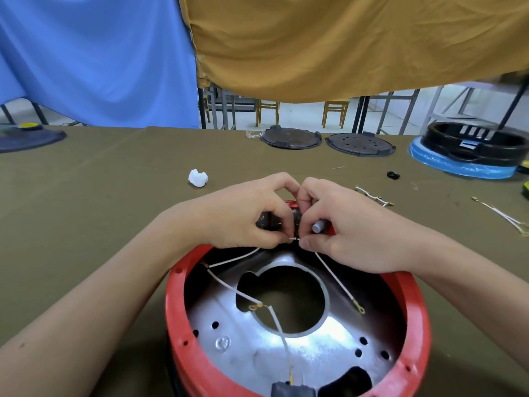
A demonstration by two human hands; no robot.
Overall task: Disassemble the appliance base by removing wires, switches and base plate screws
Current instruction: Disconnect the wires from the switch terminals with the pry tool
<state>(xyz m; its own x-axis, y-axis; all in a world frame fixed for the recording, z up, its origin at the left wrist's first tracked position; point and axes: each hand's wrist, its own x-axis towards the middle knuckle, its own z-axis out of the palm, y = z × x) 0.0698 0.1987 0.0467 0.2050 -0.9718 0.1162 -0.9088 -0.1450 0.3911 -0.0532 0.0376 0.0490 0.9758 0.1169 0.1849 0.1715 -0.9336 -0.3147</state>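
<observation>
A red round appliance base (171, 305) lies upside down near me, with a silver metal plate (315, 348) inside. Thin white wires (226, 285) with ring terminals run across the plate. My left hand (246, 213) and my right hand (340, 227) meet at the far rim of the base, each pinching an end of white wire (294, 239) between thumb and finger. My right hand also holds a grey-tipped tool with a red handle (319, 226). A dark part at the far rim is mostly hidden behind my fingers.
The table has an olive cloth (100, 224). Loose removed wires (375, 197) lie to the right, a crumpled white piece (198, 177) to the left. Two dark round plates (290, 137) and a black ring on blue wrap (469, 150) sit at the far edge.
</observation>
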